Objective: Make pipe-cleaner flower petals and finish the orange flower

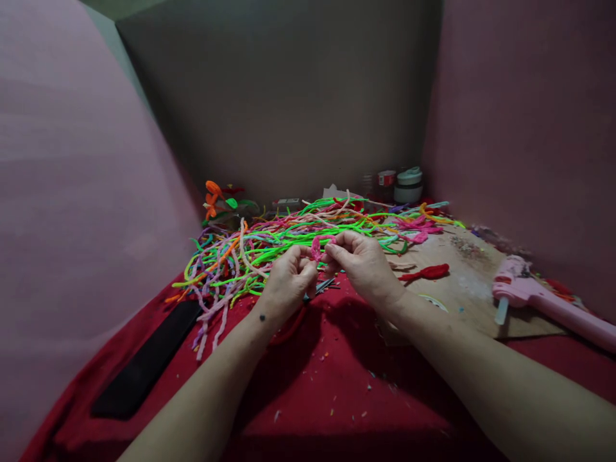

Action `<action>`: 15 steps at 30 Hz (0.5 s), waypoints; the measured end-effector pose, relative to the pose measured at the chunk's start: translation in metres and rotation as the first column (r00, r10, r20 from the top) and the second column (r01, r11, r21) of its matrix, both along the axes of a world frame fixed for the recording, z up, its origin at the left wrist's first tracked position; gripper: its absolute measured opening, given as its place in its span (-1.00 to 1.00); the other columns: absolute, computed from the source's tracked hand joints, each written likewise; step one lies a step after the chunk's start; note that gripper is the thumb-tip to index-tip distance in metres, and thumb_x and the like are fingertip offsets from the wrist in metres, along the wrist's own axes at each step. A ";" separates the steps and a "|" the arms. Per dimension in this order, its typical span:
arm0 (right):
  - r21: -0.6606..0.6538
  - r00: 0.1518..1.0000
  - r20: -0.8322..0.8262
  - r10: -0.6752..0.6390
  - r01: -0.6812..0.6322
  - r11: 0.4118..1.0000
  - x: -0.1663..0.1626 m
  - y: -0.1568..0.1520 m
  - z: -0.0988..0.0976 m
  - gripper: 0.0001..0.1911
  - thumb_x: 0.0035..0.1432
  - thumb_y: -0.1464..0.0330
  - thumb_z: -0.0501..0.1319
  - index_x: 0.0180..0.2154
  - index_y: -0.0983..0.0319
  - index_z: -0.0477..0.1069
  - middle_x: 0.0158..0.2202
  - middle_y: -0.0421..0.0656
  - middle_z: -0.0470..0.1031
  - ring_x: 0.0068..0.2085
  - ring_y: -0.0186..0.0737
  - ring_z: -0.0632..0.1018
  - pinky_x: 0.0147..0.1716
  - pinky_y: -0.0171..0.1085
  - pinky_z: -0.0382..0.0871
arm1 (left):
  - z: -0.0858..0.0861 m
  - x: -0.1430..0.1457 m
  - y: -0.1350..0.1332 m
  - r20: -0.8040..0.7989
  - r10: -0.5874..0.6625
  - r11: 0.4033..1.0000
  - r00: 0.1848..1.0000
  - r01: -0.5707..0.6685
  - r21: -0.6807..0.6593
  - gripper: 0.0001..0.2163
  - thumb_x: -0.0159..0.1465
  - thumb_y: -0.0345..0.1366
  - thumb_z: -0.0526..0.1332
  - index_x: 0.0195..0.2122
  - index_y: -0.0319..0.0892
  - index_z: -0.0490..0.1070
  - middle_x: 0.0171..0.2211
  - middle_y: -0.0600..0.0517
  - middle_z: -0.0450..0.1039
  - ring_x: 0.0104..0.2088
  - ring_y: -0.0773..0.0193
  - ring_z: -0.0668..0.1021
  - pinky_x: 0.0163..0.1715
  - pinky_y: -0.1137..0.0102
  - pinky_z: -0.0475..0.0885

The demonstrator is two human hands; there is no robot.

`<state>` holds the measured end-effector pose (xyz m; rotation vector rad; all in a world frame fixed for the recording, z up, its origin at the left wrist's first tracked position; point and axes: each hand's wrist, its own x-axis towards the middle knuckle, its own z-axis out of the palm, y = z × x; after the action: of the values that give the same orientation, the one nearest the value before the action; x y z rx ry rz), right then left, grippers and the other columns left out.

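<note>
Between my two hands is a pink pipe cleaner [317, 246] bent into a small loop. My left hand [291, 276] pinches its left side, thumb against the fingers. From the other side my right hand [360, 260] grips it between thumb and forefinger. Just below the left fingers lies a pair of scissors [321, 287], its handles partly hidden by the hand. Behind both hands spreads a heap of loose pipe cleaners [289, 234] in green, pink, orange and purple. A red folded pipe cleaner piece [433, 272] rests to the right of my right hand.
A pink glue gun [522, 285] lies on a wooden board [474, 314] at the right. On the red cloth [337, 391], a long black object [149, 359] lies at the left. Orange pipe cleaner flowers [212, 196] and a lidded cup [408, 186] stand by the back wall.
</note>
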<state>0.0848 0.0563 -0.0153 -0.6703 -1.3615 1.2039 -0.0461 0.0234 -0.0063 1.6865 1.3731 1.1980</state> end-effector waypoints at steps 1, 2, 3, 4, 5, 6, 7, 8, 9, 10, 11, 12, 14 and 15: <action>-0.027 1.000 -0.017 0.009 -0.009 1.000 0.000 0.000 0.000 -0.87 -0.01 0.34 0.16 -0.50 0.26 0.28 -0.57 -0.24 0.42 -0.62 -0.39 0.43 -0.56 -0.34 0.36 | 0.000 0.000 0.000 0.011 -0.012 1.000 1.000 0.012 0.000 -0.91 0.11 -0.39 0.07 -0.33 -0.18 0.21 -0.73 0.24 0.24 -0.73 0.48 0.29 -0.68 0.57 0.20; -0.054 0.999 -0.035 0.015 -0.017 0.998 0.000 0.000 0.001 -0.86 -0.02 0.34 0.17 -0.51 0.26 0.27 -0.58 -0.24 0.42 -0.63 -0.39 0.43 -0.57 -0.34 0.36 | 0.000 0.000 -0.001 0.025 -0.022 1.000 0.999 0.022 -0.001 -0.90 0.11 -0.39 0.07 -0.32 -0.18 0.21 -0.73 0.24 0.23 -0.73 0.48 0.29 -0.68 0.58 0.20; -0.076 0.999 -0.050 0.021 -0.025 0.997 0.000 0.000 0.002 -0.86 -0.03 0.34 0.17 -0.52 0.26 0.26 -0.58 -0.25 0.42 -0.64 -0.40 0.43 -0.58 -0.34 0.36 | 0.001 0.000 -0.001 0.038 -0.031 1.000 0.999 0.031 -0.003 -0.89 0.10 -0.38 0.07 -0.31 -0.17 0.20 -0.73 0.25 0.23 -0.73 0.48 0.29 -0.68 0.58 0.21; -0.093 0.998 -0.064 0.028 -0.034 0.995 0.000 0.000 0.002 -0.86 -0.04 0.34 0.18 -0.52 0.26 0.26 -0.59 -0.25 0.42 -0.64 -0.41 0.42 -0.58 -0.35 0.36 | 0.001 0.000 -0.001 0.049 -0.037 0.999 0.998 0.037 -0.005 -0.88 0.10 -0.38 0.08 -0.31 -0.17 0.20 -0.73 0.25 0.23 -0.73 0.48 0.30 -0.68 0.57 0.22; -0.109 0.996 -0.076 0.040 -0.048 0.993 0.000 0.000 0.002 -0.85 -0.05 0.34 0.19 -0.53 0.26 0.26 -0.59 -0.25 0.42 -0.65 -0.42 0.42 -0.59 -0.35 0.37 | 0.001 0.000 -0.002 0.056 -0.040 0.999 0.998 0.040 -0.008 -0.87 0.10 -0.38 0.09 -0.31 -0.17 0.20 -0.72 0.24 0.24 -0.73 0.48 0.30 -0.68 0.57 0.22; -0.124 0.994 -0.091 0.056 -0.067 0.990 0.000 0.000 0.002 -0.84 -0.07 0.34 0.20 -0.53 0.26 0.25 -0.59 -0.25 0.42 -0.65 -0.42 0.42 -0.60 -0.36 0.37 | 0.001 0.000 -0.001 0.060 -0.040 0.999 0.997 0.041 -0.009 -0.87 0.10 -0.37 0.09 -0.30 -0.16 0.20 -0.72 0.24 0.25 -0.73 0.47 0.30 -0.68 0.57 0.23; -0.141 0.991 -0.106 0.078 -0.093 0.986 0.000 0.000 0.002 -0.83 -0.08 0.34 0.22 -0.54 0.27 0.25 -0.59 -0.25 0.43 -0.64 -0.43 0.41 -0.60 -0.37 0.37 | 0.001 0.000 -0.001 0.062 -0.037 0.999 0.997 0.038 -0.010 -0.87 0.10 -0.36 0.10 -0.30 -0.16 0.21 -0.72 0.24 0.25 -0.73 0.47 0.31 -0.68 0.57 0.24; -0.160 0.988 -0.120 0.100 -0.118 0.980 0.000 0.000 0.002 -0.82 -0.10 0.33 0.23 -0.55 0.27 0.25 -0.59 -0.25 0.43 -0.64 -0.43 0.41 -0.61 -0.37 0.37 | 0.001 0.000 -0.001 0.062 -0.033 0.999 0.998 0.034 -0.010 -0.86 0.10 -0.35 0.10 -0.29 -0.16 0.22 -0.71 0.23 0.26 -0.73 0.47 0.32 -0.68 0.57 0.24; -0.182 0.984 -0.133 0.121 -0.144 0.973 0.000 0.001 0.001 -0.81 -0.12 0.33 0.24 -0.55 0.27 0.25 -0.59 -0.24 0.43 -0.65 -0.43 0.40 -0.62 -0.37 0.37 | 0.001 0.000 -0.001 0.061 -0.031 0.999 0.998 0.031 -0.010 -0.86 0.11 -0.34 0.10 -0.28 -0.16 0.22 -0.70 0.23 0.27 -0.73 0.46 0.33 -0.68 0.56 0.25; -0.203 0.979 -0.146 0.140 -0.168 0.965 0.000 0.001 0.001 -0.80 -0.13 0.33 0.25 -0.56 0.28 0.26 -0.59 -0.23 0.43 -0.65 -0.43 0.40 -0.63 -0.37 0.37 | 0.001 0.000 0.000 0.063 -0.032 0.999 0.998 0.032 -0.011 -0.85 0.11 -0.33 0.10 -0.27 -0.17 0.23 -0.70 0.22 0.28 -0.73 0.46 0.33 -0.68 0.56 0.26; -0.218 0.976 -0.156 0.155 -0.187 0.958 0.001 0.001 0.001 -0.79 -0.14 0.32 0.26 -0.56 0.29 0.26 -0.59 -0.23 0.43 -0.65 -0.43 0.40 -0.64 -0.37 0.36 | 0.002 0.000 0.000 0.070 -0.037 0.999 0.997 0.038 -0.015 -0.85 0.11 -0.32 0.11 -0.27 -0.17 0.23 -0.69 0.21 0.29 -0.72 0.46 0.34 -0.68 0.56 0.26; -0.225 0.972 -0.165 0.164 -0.199 0.954 0.001 0.001 0.000 -0.79 -0.14 0.32 0.26 -0.57 0.29 0.27 -0.59 -0.22 0.43 -0.65 -0.43 0.40 -0.64 -0.38 0.36 | 0.002 0.000 0.000 0.082 -0.044 0.999 0.996 0.045 -0.020 -0.84 0.11 -0.32 0.12 -0.26 -0.17 0.23 -0.68 0.21 0.30 -0.72 0.46 0.35 -0.68 0.56 0.27; -0.233 0.969 -0.182 0.170 -0.210 0.950 0.002 0.002 0.000 -0.79 -0.15 0.32 0.27 -0.57 0.30 0.29 -0.59 -0.21 0.44 -0.65 -0.44 0.39 -0.64 -0.38 0.35 | 0.003 0.000 0.000 0.117 -0.059 0.997 0.991 0.063 -0.036 -0.82 0.11 -0.30 0.13 -0.25 -0.17 0.24 -0.67 0.20 0.30 -0.72 0.47 0.35 -0.68 0.56 0.27; -0.242 0.968 -0.186 0.170 -0.213 0.947 0.002 0.002 0.000 -0.79 -0.15 0.33 0.28 -0.57 0.31 0.30 -0.58 -0.20 0.44 -0.65 -0.44 0.39 -0.64 -0.38 0.33 | 0.004 0.000 -0.001 0.139 -0.069 0.996 0.988 0.076 -0.046 -0.82 0.11 -0.29 0.14 -0.25 -0.17 0.24 -0.67 0.20 0.30 -0.72 0.47 0.35 -0.68 0.56 0.28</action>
<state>0.0870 0.0582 -0.0155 -0.6152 -1.1619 1.5794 -0.0462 0.0227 -0.0025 1.5749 1.2384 1.2039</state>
